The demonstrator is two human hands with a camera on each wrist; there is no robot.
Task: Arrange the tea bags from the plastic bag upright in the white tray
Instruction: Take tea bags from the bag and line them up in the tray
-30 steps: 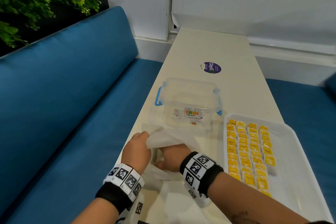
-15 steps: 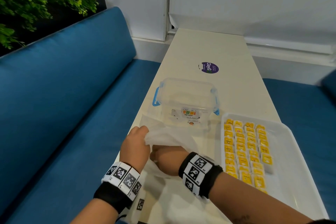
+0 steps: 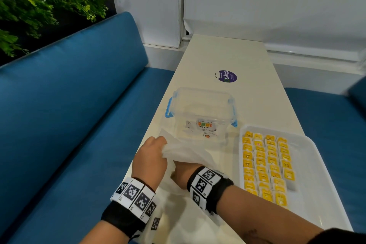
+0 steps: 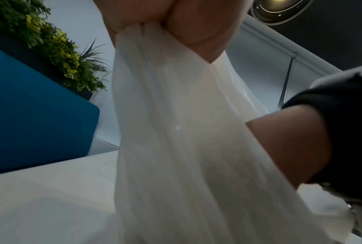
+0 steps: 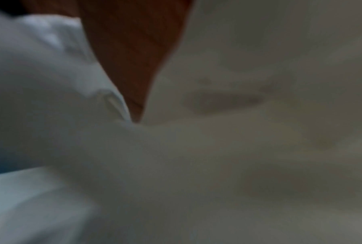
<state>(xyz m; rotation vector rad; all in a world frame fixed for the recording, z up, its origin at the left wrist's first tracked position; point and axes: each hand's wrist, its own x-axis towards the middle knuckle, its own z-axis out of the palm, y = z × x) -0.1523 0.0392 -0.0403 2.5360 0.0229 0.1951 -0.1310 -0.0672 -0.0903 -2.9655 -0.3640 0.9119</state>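
Observation:
A thin white plastic bag (image 3: 188,152) lies on the near part of the table. My left hand (image 3: 153,154) grips a bunch of its rim and holds it up; the left wrist view shows the bag (image 4: 176,132) hanging from the curled fingers (image 4: 186,28). My right hand (image 3: 183,172) reaches into the bag's mouth, and its fingers are hidden by the plastic. The right wrist view is blurred white plastic (image 5: 238,132). The white tray (image 3: 316,194) at the right holds several rows of yellow tea bags (image 3: 266,166) standing upright.
A clear plastic box (image 3: 202,113) with blue clips stands just beyond the bag. A purple round sticker (image 3: 227,76) lies farther up the narrow white table (image 3: 227,53). Blue sofa cushions (image 3: 69,115) flank the table, with green plants (image 3: 39,2) at the left.
The view has shifted slightly. Both hands have stayed at the bag, the left still holding the rim up, the right still inside the mouth.

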